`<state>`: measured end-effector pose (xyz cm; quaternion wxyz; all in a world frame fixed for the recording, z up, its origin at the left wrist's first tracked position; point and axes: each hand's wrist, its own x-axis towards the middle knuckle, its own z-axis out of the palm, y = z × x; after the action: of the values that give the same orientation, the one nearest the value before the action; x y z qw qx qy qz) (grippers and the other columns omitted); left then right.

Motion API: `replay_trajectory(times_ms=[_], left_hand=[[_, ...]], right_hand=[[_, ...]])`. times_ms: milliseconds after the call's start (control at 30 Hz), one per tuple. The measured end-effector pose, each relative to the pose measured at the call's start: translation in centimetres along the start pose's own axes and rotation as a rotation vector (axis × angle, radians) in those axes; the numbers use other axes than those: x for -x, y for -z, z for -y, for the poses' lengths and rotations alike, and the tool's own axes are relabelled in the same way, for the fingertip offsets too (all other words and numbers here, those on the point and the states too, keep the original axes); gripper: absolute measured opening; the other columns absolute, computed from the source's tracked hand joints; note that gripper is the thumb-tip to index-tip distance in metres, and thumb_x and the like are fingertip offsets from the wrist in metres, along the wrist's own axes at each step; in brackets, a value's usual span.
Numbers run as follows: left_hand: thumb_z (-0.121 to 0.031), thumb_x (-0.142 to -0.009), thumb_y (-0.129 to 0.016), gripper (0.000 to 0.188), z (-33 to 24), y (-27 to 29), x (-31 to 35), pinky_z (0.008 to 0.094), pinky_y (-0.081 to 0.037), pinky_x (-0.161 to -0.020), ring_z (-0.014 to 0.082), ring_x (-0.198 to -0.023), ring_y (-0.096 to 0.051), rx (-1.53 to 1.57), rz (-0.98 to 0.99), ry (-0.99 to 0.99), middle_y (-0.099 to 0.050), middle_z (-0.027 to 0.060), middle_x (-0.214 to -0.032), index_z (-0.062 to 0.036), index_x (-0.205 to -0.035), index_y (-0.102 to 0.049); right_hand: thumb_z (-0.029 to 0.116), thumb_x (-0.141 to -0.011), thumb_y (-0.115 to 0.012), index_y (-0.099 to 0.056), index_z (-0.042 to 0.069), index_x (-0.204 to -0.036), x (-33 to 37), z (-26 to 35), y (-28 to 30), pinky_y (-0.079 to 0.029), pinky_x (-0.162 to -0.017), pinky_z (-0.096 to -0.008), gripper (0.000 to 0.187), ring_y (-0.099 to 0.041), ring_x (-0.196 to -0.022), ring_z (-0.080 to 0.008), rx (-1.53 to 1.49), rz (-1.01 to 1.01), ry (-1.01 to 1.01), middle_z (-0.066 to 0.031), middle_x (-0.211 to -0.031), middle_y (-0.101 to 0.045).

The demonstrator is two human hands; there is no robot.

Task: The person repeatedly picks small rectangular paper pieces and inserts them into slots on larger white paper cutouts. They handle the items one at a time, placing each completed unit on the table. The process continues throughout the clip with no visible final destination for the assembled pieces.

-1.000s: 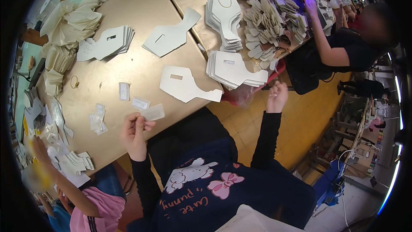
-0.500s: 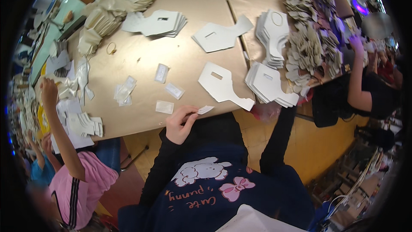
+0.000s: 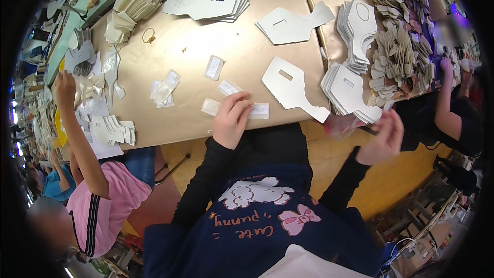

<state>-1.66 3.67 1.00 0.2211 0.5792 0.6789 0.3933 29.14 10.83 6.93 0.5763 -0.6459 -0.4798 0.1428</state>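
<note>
Near the table's front edge my left hand [image 3: 231, 122] lies with bent, slightly parted fingers over small translucent packets with white labels. Its fingertips touch or hover by one labelled packet [image 3: 261, 110] lying flat. Another packet [image 3: 210, 106] is partly under the hand, and one more [image 3: 228, 87] lies just beyond it. My right hand [image 3: 383, 136], slightly blurred, is raised off the right front edge. Its fingertips pinch a small pale piece [image 3: 389, 105], too small to make out clearly. Beside it sits a stack of white slotted cutouts [image 3: 346, 88]; a single slotted cutout [image 3: 296, 92] lies between my hands.
More packets [image 3: 165, 88] lie to the left, with a lone one [image 3: 214, 67] behind. Further cutout stacks [image 3: 213, 4] stand at the back. Piles of cream pieces [image 3: 399, 51] fill the right. A co-worker's arm [image 3: 85, 134] reaches in at the left. A plastic bag [image 3: 342, 125] hangs by the front edge.
My left hand has let its label packet down flat on the table. My right hand has come up from below the table edge with a small pale piece. The view has shifted slightly.
</note>
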Motion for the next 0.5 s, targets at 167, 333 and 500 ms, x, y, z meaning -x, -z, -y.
replay_trajectory(times_ms=[167, 333, 500], left_hand=[[-0.008, -0.087, -0.073, 0.03, -1.2, -0.8, 2.7, 0.0401, -0.047, -0.098, 0.0271, -0.121, -0.058, -0.195, -0.001, -0.153, -0.063, 0.0091, -0.13, -0.0056, -0.116, -0.069], [-0.043, -0.088, -0.07, 0.073, -2.2, -2.5, 5.7, 0.054, -0.031, -0.114, 0.0357, -0.145, -0.034, -0.568, 0.251, -0.018, -0.036, 0.0074, -0.16, -0.0221, -0.153, -0.043], [-0.048, -0.085, -0.072, 0.076, -2.0, -3.5, 6.4, 0.0669, -0.024, -0.112, 0.0458, -0.15, -0.017, -0.694, 0.261, 0.062, -0.023, 0.0049, -0.166, -0.0356, -0.153, -0.041]], right_hand=[[0.006, -0.09, -0.068, -0.064, -0.004, -0.121, 4.1, 1.6, -8.4, -0.05, -0.079, -0.0349, 0.032, -0.061, -0.089, -0.0284, 0.158, 0.719, 0.214, -0.0185, -0.112, -0.063], [0.014, -0.088, -0.073, -0.055, -0.002, -0.132, 6.0, 0.9, -11.8, -0.046, -0.09, -0.0424, 0.05, -0.054, -0.108, -0.0358, 0.449, 0.743, 0.231, -0.0171, -0.109, -0.056], [0.013, -0.09, -0.071, -0.06, 0.0, -0.119, 5.1, 0.4, -11.9, -0.047, -0.078, -0.0409, 0.034, -0.058, -0.097, -0.0316, 0.37, 0.847, 0.14, -0.0133, -0.098, -0.06]])
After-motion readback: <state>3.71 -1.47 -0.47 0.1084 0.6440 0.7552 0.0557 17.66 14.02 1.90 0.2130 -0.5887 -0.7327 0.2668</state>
